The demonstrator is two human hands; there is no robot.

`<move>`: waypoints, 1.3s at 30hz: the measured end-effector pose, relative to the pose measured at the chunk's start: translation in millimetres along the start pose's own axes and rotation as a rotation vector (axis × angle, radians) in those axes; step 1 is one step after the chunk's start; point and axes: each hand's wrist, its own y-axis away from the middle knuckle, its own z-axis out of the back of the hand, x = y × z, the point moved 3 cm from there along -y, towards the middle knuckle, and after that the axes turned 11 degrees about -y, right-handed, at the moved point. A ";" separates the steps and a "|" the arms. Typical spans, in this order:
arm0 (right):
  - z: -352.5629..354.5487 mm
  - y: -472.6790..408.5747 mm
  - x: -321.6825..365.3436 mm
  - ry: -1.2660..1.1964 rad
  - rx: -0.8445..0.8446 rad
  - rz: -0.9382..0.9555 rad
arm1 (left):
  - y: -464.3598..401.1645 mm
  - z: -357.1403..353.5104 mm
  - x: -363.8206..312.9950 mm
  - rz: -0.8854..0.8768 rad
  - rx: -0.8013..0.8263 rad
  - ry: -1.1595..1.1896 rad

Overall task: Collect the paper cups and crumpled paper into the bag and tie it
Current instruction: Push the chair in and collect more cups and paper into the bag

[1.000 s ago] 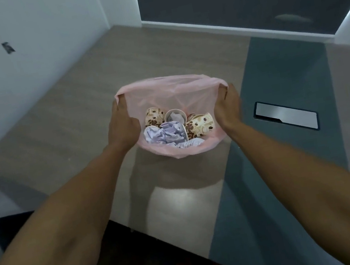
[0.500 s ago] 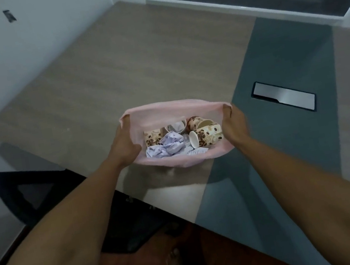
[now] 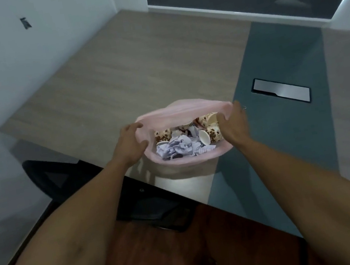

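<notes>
A pink plastic bag (image 3: pixel 179 110) stands open on the table near its front edge. Inside lie brown-spotted paper cups (image 3: pixel 213 133) and crumpled white paper (image 3: pixel 179 148). My left hand (image 3: pixel 130 142) holds the bag's left rim, thumb on the inner side and fingers over the outside. At the right rim my right hand (image 3: pixel 233 122) holds the bag the same way, its thumb inside by the cups. Both hands keep the mouth spread wide.
The wooden table (image 3: pixel 123 71) has a dark green strip (image 3: pixel 277 81) with a metal cable hatch (image 3: pixel 281 92) right of the bag. A black chair (image 3: pixel 60 176) stands under the table's left front edge. White walls close the left and back.
The bag and both hands have come toward me, to the table's front edge. The bag's mouth has flattened and the cups inside have shifted.
</notes>
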 end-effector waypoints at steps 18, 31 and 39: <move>-72.1 212.3 16.6 0.389 0.612 0.119 | 154.2 109.9 93.8 0.206 -0.133 -0.282; -101.3 238.1 0.5 0.476 0.780 0.290 | 207.1 77.3 111.2 0.492 -0.230 0.117; -114.0 238.3 -1.0 0.581 0.833 0.393 | 217.7 48.4 92.1 0.583 -0.290 0.599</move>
